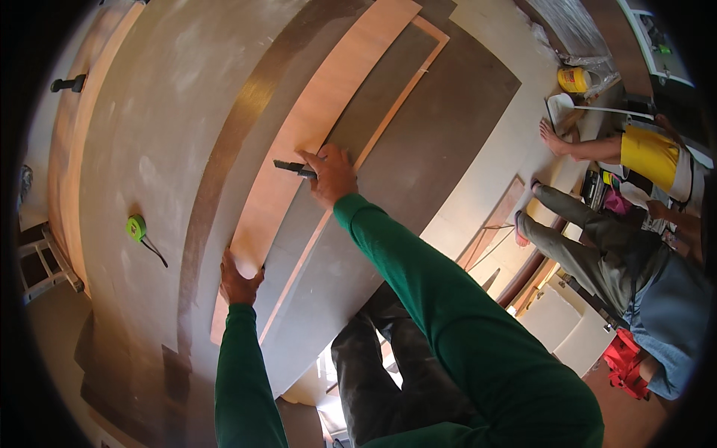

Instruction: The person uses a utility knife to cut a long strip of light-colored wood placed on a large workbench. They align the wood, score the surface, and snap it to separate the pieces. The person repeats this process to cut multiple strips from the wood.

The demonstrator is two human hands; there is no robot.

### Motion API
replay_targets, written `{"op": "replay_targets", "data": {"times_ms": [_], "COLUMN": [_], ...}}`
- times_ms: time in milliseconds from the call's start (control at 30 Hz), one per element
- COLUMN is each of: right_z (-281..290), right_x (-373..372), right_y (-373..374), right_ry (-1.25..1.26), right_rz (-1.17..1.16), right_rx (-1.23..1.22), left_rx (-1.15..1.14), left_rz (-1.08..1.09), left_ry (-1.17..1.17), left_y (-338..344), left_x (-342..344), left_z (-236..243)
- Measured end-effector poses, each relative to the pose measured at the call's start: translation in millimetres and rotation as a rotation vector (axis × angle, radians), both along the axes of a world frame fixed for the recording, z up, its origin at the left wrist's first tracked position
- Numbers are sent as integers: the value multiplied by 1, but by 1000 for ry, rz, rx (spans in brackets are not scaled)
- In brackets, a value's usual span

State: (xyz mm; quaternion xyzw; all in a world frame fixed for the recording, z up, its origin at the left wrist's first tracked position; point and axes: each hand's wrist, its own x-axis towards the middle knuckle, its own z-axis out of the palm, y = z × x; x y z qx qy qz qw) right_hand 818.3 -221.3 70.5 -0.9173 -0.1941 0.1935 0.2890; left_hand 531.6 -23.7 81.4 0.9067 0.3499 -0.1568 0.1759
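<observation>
A long peach-coloured strip (340,86), perhaps veneer or laminate, lies along the broad grey-brown board in front of me. My left hand (240,280) spans its near part, with fingers at one edge and thumb at the other. Farther up, my right hand (334,178) is closed around a utility knife (290,166). Its dark blade points left across the strip, though whether it touches cannot be told. Right of the strip runs a narrow, light wooden-looking band (388,112). A green tape measure (136,228) rests to the left, its dark strap hanging out.
A shiny brown band (240,112) curves along the board's left side. Two other people sit at the right, one with bare feet (554,139). Near them are a yellow tub (573,80) and a red bag (626,364). A ladder (51,265) shows at far left.
</observation>
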Motion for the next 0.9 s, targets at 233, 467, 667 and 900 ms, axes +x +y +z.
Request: {"op": "replay_targets", "data": {"times_ms": [233,467,667,900], "right_z": [-3,43,105,142], "right_x": [5,-11,-44,7], "right_y": [-10,-74,-212,-329], "right_ry": [105,246,190,177], "right_rz": [16,-250,-432,-620], "right_rx": [138,318,31,-136], "left_rx": [-64,-72,-132,52], "left_rz": [111,145,152,166], "left_ry": [186,240,273,89], "left_y": [-1,-4,6,-48], "left_x": [17,21,22,89], "left_z": [5,-5,6,34]}}
